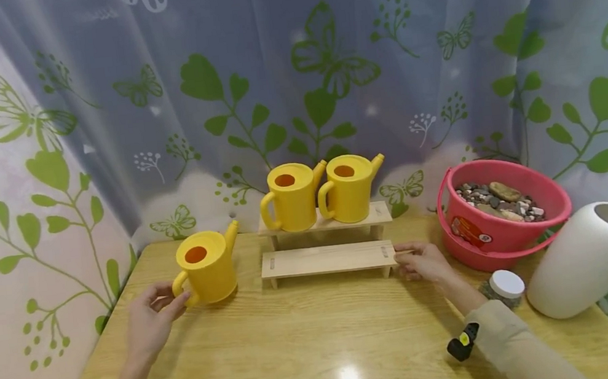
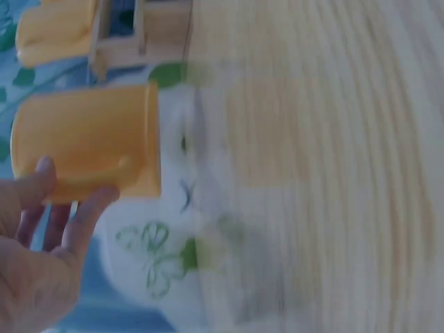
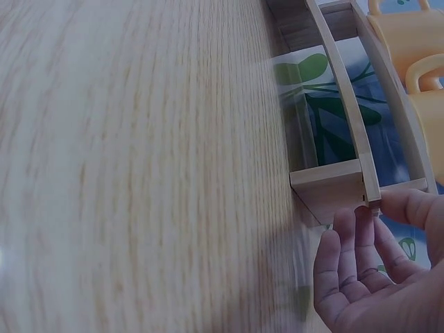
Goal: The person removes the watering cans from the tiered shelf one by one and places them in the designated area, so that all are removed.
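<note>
At the left, my left hand (image 1: pixel 152 319) pinches the handle of a yellow watering can (image 1: pixel 213 273) between thumb and fingers. The can is upright, its spout pointing right; whether its base touches the table I cannot tell. In the left wrist view the thumb and fingertips meet the can's handle (image 2: pixel 90 182). A two-step wooden stand (image 1: pixel 328 259) is at the back middle. My right hand (image 1: pixel 425 261) grips the right end of its lower step, thumb on top and fingers below, as the right wrist view shows. Two more yellow watering cans (image 1: pixel 295 199) stand side by side on the upper step.
On the right stands a pink bucket (image 1: pixel 501 243) with stones (image 1: pixel 496 197) inside. A small lidded jar (image 1: pixel 506 287) and a tall white vase (image 1: pixel 584 265) are beside it. The wooden table (image 1: pixel 299 350) meets a patterned curtain (image 1: pixel 279 62) at the back.
</note>
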{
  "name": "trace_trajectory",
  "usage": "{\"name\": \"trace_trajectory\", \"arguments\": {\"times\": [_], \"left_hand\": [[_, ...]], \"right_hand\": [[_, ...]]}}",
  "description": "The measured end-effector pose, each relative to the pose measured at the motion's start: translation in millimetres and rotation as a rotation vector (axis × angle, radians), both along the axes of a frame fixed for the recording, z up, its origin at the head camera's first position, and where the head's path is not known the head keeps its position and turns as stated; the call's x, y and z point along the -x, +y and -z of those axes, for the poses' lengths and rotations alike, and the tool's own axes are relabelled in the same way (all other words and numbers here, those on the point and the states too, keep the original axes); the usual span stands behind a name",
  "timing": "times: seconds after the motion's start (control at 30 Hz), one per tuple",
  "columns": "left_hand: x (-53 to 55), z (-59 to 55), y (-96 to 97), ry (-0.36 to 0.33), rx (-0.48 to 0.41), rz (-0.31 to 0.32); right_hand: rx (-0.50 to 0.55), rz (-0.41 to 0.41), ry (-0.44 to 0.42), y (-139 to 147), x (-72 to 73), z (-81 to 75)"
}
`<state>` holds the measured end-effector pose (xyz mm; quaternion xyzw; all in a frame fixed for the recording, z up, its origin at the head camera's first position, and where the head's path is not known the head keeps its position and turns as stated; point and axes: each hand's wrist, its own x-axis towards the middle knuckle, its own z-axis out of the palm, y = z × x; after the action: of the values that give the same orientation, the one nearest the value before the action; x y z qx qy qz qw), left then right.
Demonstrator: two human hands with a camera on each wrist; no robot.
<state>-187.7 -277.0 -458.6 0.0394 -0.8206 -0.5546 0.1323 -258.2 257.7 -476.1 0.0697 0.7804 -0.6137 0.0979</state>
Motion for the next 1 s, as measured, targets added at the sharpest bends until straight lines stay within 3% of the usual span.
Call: {"name": "trace_trajectory", "arguments": {"times": [0.2,0.5,0.73,1.0], "left_hand": [[20.9,3.4,32.5,-0.003,-0.086,-0.083],[45.0,14.6,69.7,0.053,-0.133,-0.11],[60.5,21.4,82.8,0.063,-0.118,-0.126],[65.0,26.7,86.7,0.05,-0.048,-0.098]], "right_hand": [[0.0,0.006,-0.001,-1,-0.8,-1.2],[0.004,-0.003,-0.012,0,0.8,-0.2],[0.01,0.005,-0.017,0,4.2,1.3],[-0.001,0.001,-0.02,1,2.2,0.2]]}}
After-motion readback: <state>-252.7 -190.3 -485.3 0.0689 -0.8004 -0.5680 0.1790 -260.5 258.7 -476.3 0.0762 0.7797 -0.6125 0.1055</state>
